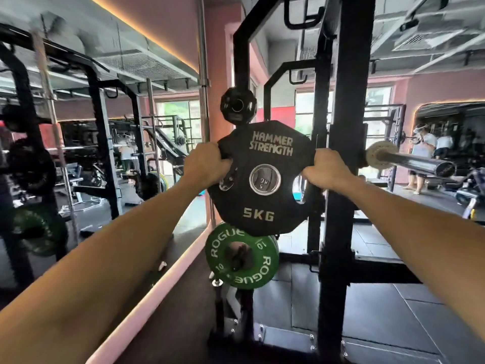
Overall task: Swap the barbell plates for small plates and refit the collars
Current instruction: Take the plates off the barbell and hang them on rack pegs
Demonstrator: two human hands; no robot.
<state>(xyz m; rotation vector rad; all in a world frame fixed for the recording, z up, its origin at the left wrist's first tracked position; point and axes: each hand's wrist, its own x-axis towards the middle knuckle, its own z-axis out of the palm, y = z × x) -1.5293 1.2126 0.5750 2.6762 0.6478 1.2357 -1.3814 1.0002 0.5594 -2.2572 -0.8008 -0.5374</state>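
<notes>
Both hands, left hand [207,164] and right hand [325,172], have fingers clamped on the 5 kg plate [265,177] at the storage peg; barbell sleeve [417,164] bare, collars unfitted

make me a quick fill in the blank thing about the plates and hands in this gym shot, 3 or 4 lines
1. Both the left hand and the right hand grip the black plate marked ____ KG.
2. The brand printed on top of that plate is Hammer ____.
3. The Rogue plate just below the black one is coloured ____.
4. The bare barbell sleeve sticks out on the person's ____ side.

Missing words: 5; Strength; green; right
</notes>
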